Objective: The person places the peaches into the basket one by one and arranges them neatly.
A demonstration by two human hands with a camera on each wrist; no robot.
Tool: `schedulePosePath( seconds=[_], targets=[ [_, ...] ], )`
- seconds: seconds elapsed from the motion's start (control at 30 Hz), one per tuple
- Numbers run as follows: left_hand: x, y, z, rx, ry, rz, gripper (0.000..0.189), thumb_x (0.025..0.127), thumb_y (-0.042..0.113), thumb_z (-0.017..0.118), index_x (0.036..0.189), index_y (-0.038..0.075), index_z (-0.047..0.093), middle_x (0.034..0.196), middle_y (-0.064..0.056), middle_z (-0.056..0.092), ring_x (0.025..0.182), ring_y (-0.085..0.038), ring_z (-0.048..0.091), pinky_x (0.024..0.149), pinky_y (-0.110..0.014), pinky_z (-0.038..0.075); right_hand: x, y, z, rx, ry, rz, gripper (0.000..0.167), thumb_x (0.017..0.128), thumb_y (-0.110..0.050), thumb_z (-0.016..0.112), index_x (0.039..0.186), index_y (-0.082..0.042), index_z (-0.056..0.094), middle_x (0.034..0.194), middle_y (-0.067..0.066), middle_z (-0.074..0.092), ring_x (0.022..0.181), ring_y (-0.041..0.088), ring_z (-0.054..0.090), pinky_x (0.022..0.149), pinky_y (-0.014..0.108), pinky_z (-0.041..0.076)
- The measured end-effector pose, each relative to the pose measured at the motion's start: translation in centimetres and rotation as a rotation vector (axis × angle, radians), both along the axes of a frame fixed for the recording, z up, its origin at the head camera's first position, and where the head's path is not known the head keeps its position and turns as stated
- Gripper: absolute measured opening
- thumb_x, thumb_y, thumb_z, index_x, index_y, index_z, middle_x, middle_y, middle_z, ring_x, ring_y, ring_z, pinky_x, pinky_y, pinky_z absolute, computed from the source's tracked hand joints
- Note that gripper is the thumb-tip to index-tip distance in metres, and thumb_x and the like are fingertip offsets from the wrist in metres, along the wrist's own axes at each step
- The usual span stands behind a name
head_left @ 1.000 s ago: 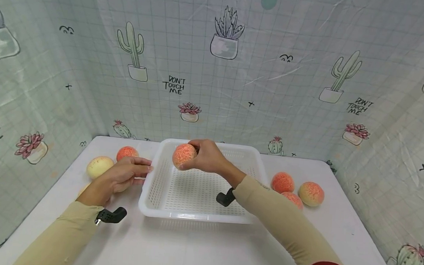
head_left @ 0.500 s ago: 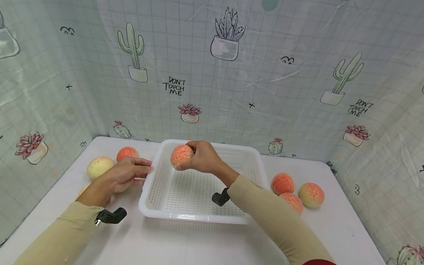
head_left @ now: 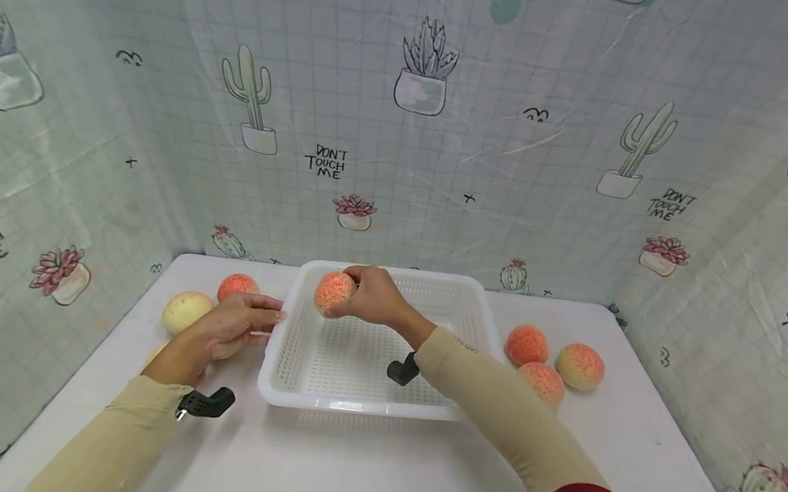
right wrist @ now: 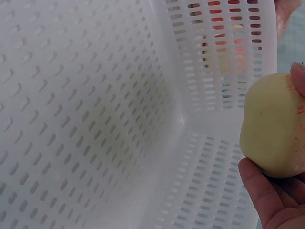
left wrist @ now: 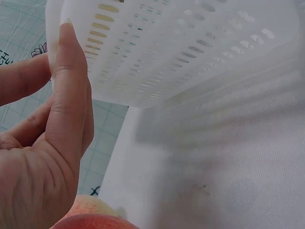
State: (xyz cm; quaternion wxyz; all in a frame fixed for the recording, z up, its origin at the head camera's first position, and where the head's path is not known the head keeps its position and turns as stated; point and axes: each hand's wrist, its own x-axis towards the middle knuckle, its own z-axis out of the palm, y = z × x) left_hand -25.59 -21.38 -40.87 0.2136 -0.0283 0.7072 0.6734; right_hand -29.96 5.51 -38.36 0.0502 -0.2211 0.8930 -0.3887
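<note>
A white perforated plastic basket [head_left: 370, 406] stands on the white table. My right hand [head_left: 380, 299] grips a peach [head_left: 334, 293], thumb and fingers round it, above the basket's back left part. The right wrist view has this peach [right wrist: 269, 124] with its yellow side showing, near the basket's corner. My left hand [head_left: 233, 328] is at the basket's left rim. Up close in the left wrist view, the left hand's fingers [left wrist: 69, 90] lie on both sides of that rim, pinching it. The basket floor that shows holds nothing.
Left of the basket lie a red peach [head_left: 238, 285] and a yellow one [head_left: 186, 311], with another partly hidden by my left wrist. On the right are several peaches [head_left: 580, 366], one partly behind my right sleeve. A patterned curtain [head_left: 400, 148] encloses the table's back and sides.
My right hand has shifted slightly left and down in the head view with the peach in it. The left hand stays at the basket rim.
</note>
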Motion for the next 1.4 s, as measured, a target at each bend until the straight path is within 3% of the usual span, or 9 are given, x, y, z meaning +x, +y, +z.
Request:
schedulePosePath(
  seconds=[0.37, 0.9, 1.4],
  targets=[
    [0.0, -0.1, -0.2, 0.006, 0.005, -0.012, 0.055, 0.098, 0.014, 0.074, 0.144, -0.006, 0.052, 0.111, -0.001, 0.075, 0.099, -0.017, 0.075, 0.089, -0.038, 0.065, -0.3, -0.6, -1.3, 0.028, 0.01, -0.034, 0.057, 0.072, -0.035, 0.096, 0.119, -0.012, 0.074, 0.098, -0.005, 0.075, 0.086, 0.01, 0.065, 0.073, 0.024, 0.055],
    [0.0, -0.1, 0.0, -0.002, -0.004, -0.003, 0.061, 0.097, 0.017, 0.075, 0.147, -0.004, 0.049, 0.115, -0.002, 0.074, 0.101, -0.018, 0.076, 0.091, -0.039, 0.064, -0.6, -0.8, -1.7, 0.067, 0.009, -0.046, 0.058, 0.072, -0.035, 0.096, 0.119, -0.01, 0.073, 0.1, -0.003, 0.075, 0.087, 0.011, 0.064, 0.075, 0.024, 0.055],
    [0.0, 0.0, 0.1, 0.007, 0.002, -0.019, 0.059, 0.097, 0.016, 0.075, 0.146, -0.005, 0.05, 0.114, -0.002, 0.074, 0.1, -0.018, 0.075, 0.091, -0.039, 0.065, -0.9, -1.2, -2.4, 0.07, -0.031, -0.038, 0.05, 0.072, -0.032, 0.097, 0.111, -0.011, 0.074, 0.091, -0.005, 0.071, 0.079, 0.009, 0.058, 0.067, 0.02, 0.049]
  ],
)
